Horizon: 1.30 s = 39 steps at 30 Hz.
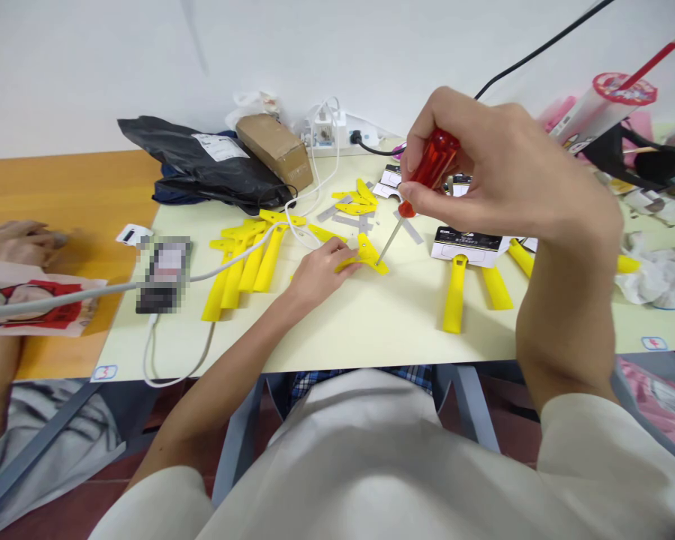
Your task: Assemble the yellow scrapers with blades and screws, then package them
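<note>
My right hand (489, 165) is closed around the red handle of a screwdriver (392, 234), raised above the table. Its shaft slants down to the left, and the tip meets the wide head of a yellow plastic scraper (365, 246). My left hand (319, 276) pinches that scraper from the left and holds it on the table; its fingers hide part of it. Behind it lie loose yellow head pieces (355, 208) and flat grey blades (349, 221). To the left, several yellow scrapers (244, 262) lie in an overlapping row.
At right, carded yellow scrapers (455, 292) lie near a cup with a straw (604, 112) and crumpled tissue (661, 270). A white cable (230, 262) crosses to a phone (164, 274). Behind are a black bag (202, 165) and cardboard box (275, 150). Another person's hand (16, 244) rests far left.
</note>
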Each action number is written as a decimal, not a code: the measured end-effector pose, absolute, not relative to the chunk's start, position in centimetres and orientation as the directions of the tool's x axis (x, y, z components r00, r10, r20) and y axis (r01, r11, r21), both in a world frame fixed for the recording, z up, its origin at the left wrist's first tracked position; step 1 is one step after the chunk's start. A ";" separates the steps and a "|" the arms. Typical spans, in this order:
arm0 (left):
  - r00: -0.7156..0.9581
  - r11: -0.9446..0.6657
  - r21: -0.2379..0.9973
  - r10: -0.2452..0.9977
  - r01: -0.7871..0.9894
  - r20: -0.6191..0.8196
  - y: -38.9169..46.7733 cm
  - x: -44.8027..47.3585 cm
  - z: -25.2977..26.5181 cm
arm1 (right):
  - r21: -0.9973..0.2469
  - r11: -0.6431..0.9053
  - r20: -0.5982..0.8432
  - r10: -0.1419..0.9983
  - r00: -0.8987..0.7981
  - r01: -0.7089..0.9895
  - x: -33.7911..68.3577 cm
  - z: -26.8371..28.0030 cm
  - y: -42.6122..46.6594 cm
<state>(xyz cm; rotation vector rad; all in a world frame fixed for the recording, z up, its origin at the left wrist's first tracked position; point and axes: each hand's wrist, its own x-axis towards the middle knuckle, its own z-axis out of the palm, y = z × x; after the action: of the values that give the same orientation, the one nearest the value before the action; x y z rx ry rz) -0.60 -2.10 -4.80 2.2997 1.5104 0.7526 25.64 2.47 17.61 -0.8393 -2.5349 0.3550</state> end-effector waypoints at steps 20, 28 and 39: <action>0.300 -0.383 0.542 0.924 0.749 0.238 -2.0 -0.6 -4.4 | -0.356 0.766 0.312 0.638 -0.704 0.536 25.9 17.7 2.2; 0.298 -0.378 0.543 0.926 0.750 0.233 -2.0 -0.6 -4.4 | -0.335 0.778 0.326 0.625 -0.710 0.531 26.1 17.6 2.4; 0.299 -0.383 0.553 0.924 0.740 0.239 -1.9 -0.8 -4.5 | -0.330 0.788 0.330 0.612 -0.719 0.519 26.1 17.8 2.4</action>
<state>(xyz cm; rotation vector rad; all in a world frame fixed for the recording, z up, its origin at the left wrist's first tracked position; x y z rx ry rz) -0.77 -1.90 -4.51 2.2343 1.4992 0.7584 26.13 2.44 17.78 -0.8515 -2.5533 0.2977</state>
